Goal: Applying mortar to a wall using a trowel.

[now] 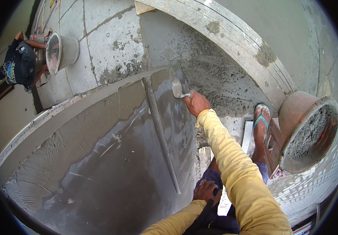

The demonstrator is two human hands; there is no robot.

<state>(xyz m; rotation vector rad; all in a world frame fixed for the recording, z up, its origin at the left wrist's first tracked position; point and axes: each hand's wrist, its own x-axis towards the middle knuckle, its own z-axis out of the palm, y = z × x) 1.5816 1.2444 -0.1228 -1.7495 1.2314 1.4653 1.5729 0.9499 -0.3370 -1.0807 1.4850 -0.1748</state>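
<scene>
My right hand [197, 103] grips the handle of a small trowel [178, 87]. Its mortar-coated blade lies against the narrow end face of a low plastered wall [125, 172], near the top. A long straight strip [162, 137] runs down the wall's corner, dividing the broad face from the end face. Wet mortar [98, 121] covers a rough band along the wall's upper part, above a darker, smoother area. My left hand [208, 191] rests on my bent left knee, fingers draped over it; a small dark thing beside the fingers is unclear.
A bucket of grey mortar [309, 129] stands tilted on a brown support [274, 145] at right, beside my sandalled foot [261, 119]. A mortar-spattered plank [251, 43] curves across the back. At far left another person [20, 64] bends by a second bucket [67, 53].
</scene>
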